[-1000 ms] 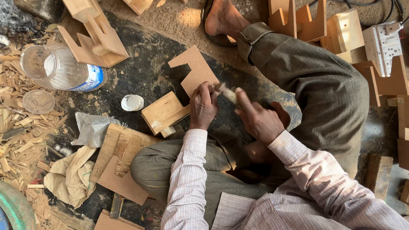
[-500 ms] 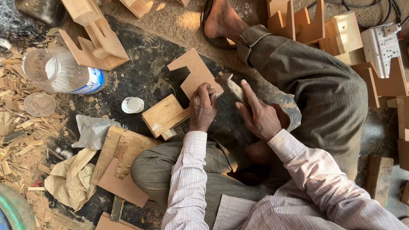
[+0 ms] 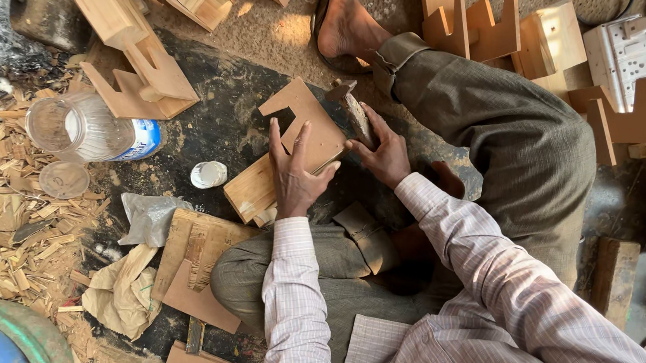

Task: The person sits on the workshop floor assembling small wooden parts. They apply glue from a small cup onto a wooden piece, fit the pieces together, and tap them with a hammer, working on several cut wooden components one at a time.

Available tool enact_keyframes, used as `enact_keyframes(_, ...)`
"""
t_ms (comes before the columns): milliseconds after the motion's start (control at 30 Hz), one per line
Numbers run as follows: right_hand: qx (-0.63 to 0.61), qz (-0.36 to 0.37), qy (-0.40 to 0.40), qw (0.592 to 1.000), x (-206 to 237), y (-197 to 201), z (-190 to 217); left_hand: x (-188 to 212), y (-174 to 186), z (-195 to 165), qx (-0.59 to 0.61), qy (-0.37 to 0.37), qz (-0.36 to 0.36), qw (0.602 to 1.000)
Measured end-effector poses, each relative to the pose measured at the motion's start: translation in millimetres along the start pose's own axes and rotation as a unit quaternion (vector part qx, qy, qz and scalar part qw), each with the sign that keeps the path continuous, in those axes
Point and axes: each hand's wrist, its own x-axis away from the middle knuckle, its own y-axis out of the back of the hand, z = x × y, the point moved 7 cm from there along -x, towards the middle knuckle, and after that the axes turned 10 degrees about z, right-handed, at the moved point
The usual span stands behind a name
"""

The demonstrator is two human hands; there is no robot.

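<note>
Item: notched wooden board (image 3: 299, 129), light ply, flat on the dark floor mat (image 3: 215, 105), just ahead of the seated person's knees. A second, thicker wood block (image 3: 250, 189) lies under its near edge, touching.

Left hand (image 3: 291, 172): fingers spread, palm pressed flat on the board's near end; holds nothing, pins it down.

Right hand (image 3: 384, 149): closed round the handle of a small hammer (image 3: 352, 113), head just off the board's right edge, beside the bare foot (image 3: 344, 16).

Around the board: white round lid (image 3: 208, 174) to its left, near; clear plastic jar (image 3: 89, 130) further left; wood shavings (image 3: 6, 209) beyond that; power strip (image 3: 617, 58) well apart, to the right.

Risk (judgement): left fingertips sit close to the hammer's path, so a glancing blow could hit them. Board rests partly on the block, so it could rock or skid under a strike. Foot is near too.

Change vs. earlier frame: right hand was open, fingers extended, no tool gripped; now has the hammer. Left hand was bunched at the board's edge; now splayed flat. Board and block appear unmoved.
</note>
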Motion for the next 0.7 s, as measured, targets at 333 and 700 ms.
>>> enact_keyframes(333,0.032,-0.022,0.121,0.992,-5,5,-22,-9,-23,21,-0.004,-0.002,0.051,0.999)
enact_keyframes(700,0.048,-0.004,0.155,0.987,5,6,-18,-6,-25,18,-0.018,-0.013,0.024,0.999)
